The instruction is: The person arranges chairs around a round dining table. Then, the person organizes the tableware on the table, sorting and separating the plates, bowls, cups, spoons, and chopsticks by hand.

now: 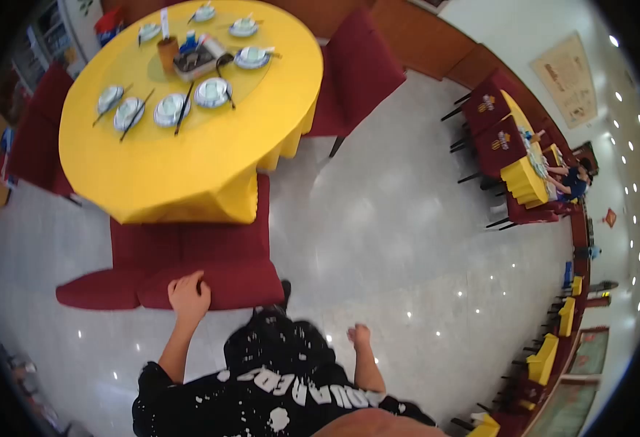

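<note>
My left hand (189, 296) is at the top of a dark red upholstered chair (225, 285), its fingers curled over the backrest. A second red chair (98, 290) stands directly beside it on the left. Both seats are partly under the yellow cloth of a round table (167, 171). Off to the right, my right hand (361, 336) hangs over the grey floor with its fingers curled in, touching no furniture; nothing shows in it.
Place settings with plates (171, 109) and dark chopsticks ring the table, around a brown holder (167, 54) and a box (198, 64). More red chairs (353, 73) flank it. Another person (573, 180) leans at a far yellow table (524, 182). Shiny floor tiles (393, 197) lie between.
</note>
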Demonstrator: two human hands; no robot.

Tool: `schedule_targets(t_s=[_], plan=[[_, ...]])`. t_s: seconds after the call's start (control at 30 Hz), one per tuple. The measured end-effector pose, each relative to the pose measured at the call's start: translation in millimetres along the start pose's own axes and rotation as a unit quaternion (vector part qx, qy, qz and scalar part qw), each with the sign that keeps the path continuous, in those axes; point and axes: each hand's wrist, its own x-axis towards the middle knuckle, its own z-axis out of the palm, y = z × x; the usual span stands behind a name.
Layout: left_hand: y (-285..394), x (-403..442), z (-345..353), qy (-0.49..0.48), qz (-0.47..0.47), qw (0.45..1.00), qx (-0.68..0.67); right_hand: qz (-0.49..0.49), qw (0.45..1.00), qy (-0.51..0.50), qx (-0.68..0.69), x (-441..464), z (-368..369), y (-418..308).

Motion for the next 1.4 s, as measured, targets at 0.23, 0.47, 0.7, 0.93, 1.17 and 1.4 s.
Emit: schedule_targets(t_s=[0.23,0.47,0.7,0.93,1.17,1.4], plan=[[150,27,95,-0.112,-0.096,0.989,0.016,0.065,0.990,-0.116,0.042,92,-71,-190],[214,103,206,-0.006,-0.332,0.901,-0.281,-0.008,0.980,-0.174,-0.096,277,-126,-281],[314,258,276,-0.085,-0.259,0.878,-0.393,-0.004,0.987,-0.109,0.119,420,-192,-487],[337,367,266,-0.154,-0.361,0.850,-0.350,-0.126,0.963,-0.187,0.150,457,-153,-736],[246,447,311,0.050,-0.356,0.836,-0.414,-0.185,0.945,-0.237,0.129,443,-74,-912],[223,491,290,0.150,-0.458,0.772,-0.414,-0.177,0.909,-0.285,0.246,449,6,-1099]])
